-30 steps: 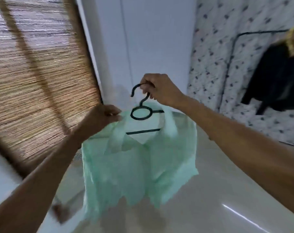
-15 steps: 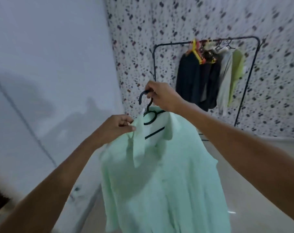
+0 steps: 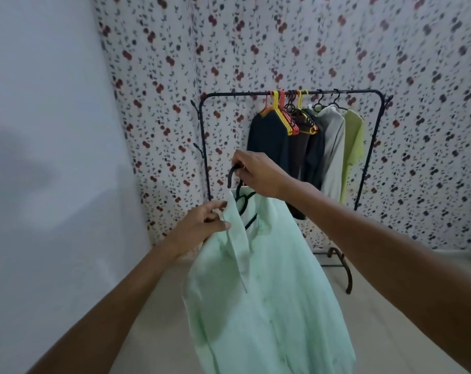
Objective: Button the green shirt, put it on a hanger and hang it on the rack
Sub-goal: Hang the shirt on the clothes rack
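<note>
The pale green shirt (image 3: 266, 300) hangs in front of me on a black hanger (image 3: 241, 203), its front closed. My right hand (image 3: 258, 175) grips the hanger's hook and holds it up. My left hand (image 3: 202, 228) pinches the shirt's collar at the left shoulder. The black clothes rack (image 3: 255, 93) stands ahead against the flowered wall, its top bar higher and farther than the hanger's hook.
Several garments hang at the rack's right half: a dark shirt (image 3: 269, 141), a grey one (image 3: 334, 147), a yellow-green one (image 3: 353, 141), on coloured hangers (image 3: 280, 112). The bar's left part is bare. A plain white wall (image 3: 53, 157) is at left; the rack's foot (image 3: 344, 268) sits on the pale floor.
My view has swung right from the bamboo blind to the rack, which is now nearer and centred. Both hands keep their hold on hanger and shirt.
</note>
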